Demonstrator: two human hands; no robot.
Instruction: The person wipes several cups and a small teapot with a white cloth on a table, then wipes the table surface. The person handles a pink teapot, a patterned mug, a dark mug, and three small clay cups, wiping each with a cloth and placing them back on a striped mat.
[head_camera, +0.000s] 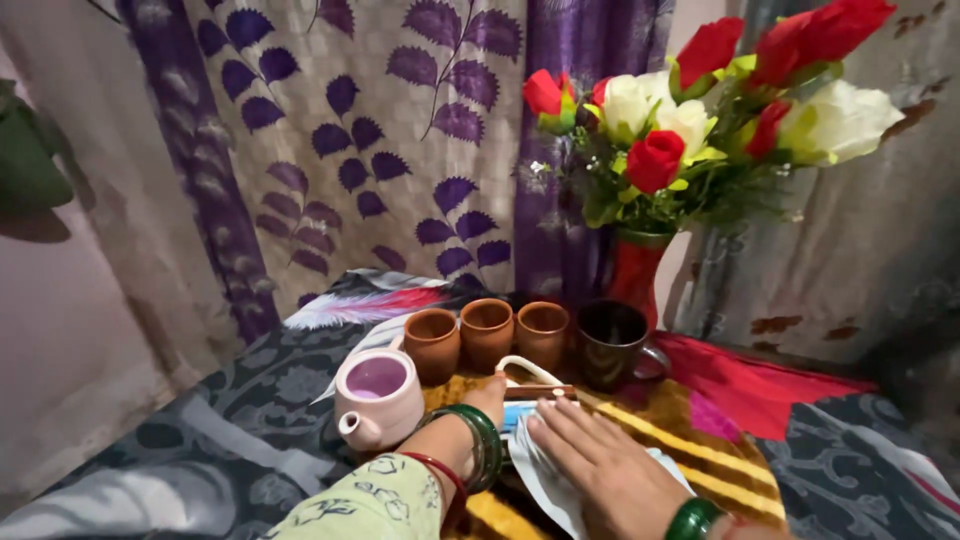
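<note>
My right hand (605, 470) lies flat, fingers spread, on a white cloth (545, 485) on the table's yellow patterned mat (700, 440). My left hand (488, 398), with green bangles on the wrist, reaches forward to a thin brown stick (540, 392) and a white curved piece (528, 367) just before the cups. Its fingers are mostly hidden, so its grip is unclear. A pink teapot (377, 398) without a lid stands just left of that wrist. Behind the hands stand three brown clay cups (487, 330) in a row and a dark mug (610, 342).
A red vase (636, 272) of red and white roses stands behind the dark mug. A grey patterned cloth (250, 420) covers the surface, with a red cloth (760, 385) at the right. Purple leaf-print curtains (380, 150) hang close behind.
</note>
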